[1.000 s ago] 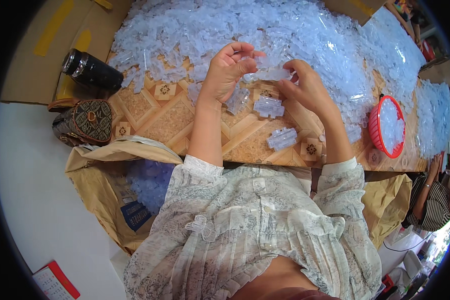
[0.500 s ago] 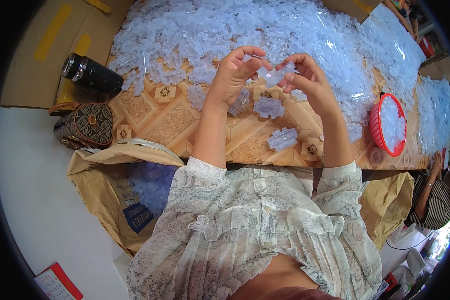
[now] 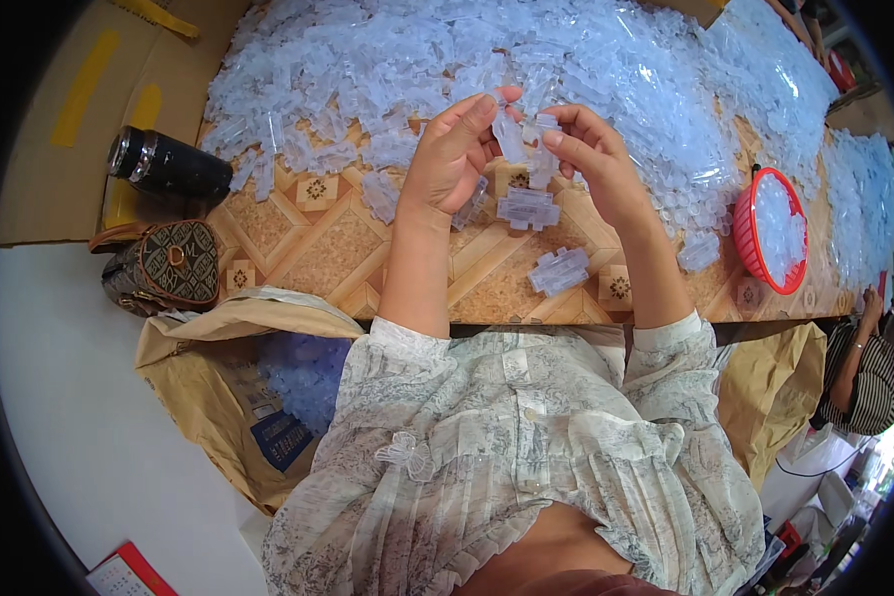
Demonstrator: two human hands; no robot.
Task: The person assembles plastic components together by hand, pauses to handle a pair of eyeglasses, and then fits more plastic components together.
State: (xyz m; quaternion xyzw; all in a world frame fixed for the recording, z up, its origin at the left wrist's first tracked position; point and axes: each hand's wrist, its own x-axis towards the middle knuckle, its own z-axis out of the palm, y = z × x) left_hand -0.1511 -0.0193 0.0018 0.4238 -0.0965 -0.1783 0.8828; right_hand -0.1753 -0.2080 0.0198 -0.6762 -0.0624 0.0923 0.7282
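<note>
My left hand is raised over the table, its thumb and fingers pinching a clear plastic piece that stands nearly upright. Close beside it, my right hand grips another clear plastic piece between thumb and fingertips. Whether these two pieces touch, I cannot tell. Below the hands, a notched clear plastic piece lies on the wood-patterned tabletop. A similar piece rests nearer the table's front edge. Beyond my hands spreads a large heap of clear plastic pieces.
A red basket of clear pieces stands at the right. On the left are a black flask, a patterned bag and a cardboard box. An open brown sack hangs below the table edge. Another person is at far right.
My hands earlier met around a translucent piece; now each pinches a clear piece, with the left one turned more upright. The whole view has shifted slightly.
</note>
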